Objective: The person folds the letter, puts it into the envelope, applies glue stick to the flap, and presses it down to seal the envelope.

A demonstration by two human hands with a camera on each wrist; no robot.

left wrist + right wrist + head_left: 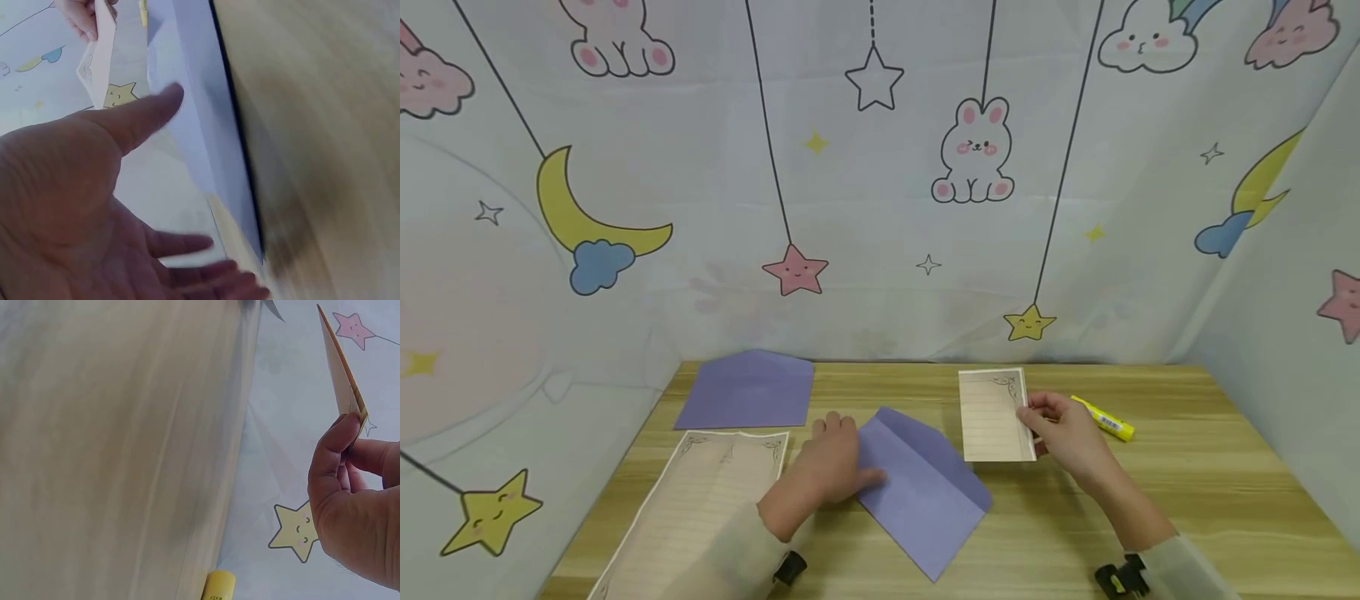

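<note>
My right hand (1067, 437) pinches a folded sheet of lined letter paper (996, 417) by its right edge, held up over the table; a corner scroll ornament shows on it. In the right wrist view the folded paper (342, 378) appears nearly edge-on between thumb and fingers. A purple envelope (917, 492) lies tilted on the table with its flap (925, 446) raised toward the upper right. At the envelope's left edge is my left hand (831, 462), its thumb reaching over the edge. The left wrist view shows this hand's fingers (187, 244) loosely extended, apart from the envelope (206, 94).
A second purple envelope (748, 392) lies at the back left of the wooden table (1045, 542). In front of it are lined letter sheets (700, 492), partly under my left arm. A yellow glue stick (1105, 419) lies beyond my right hand. A patterned cloth (880, 208) hangs behind.
</note>
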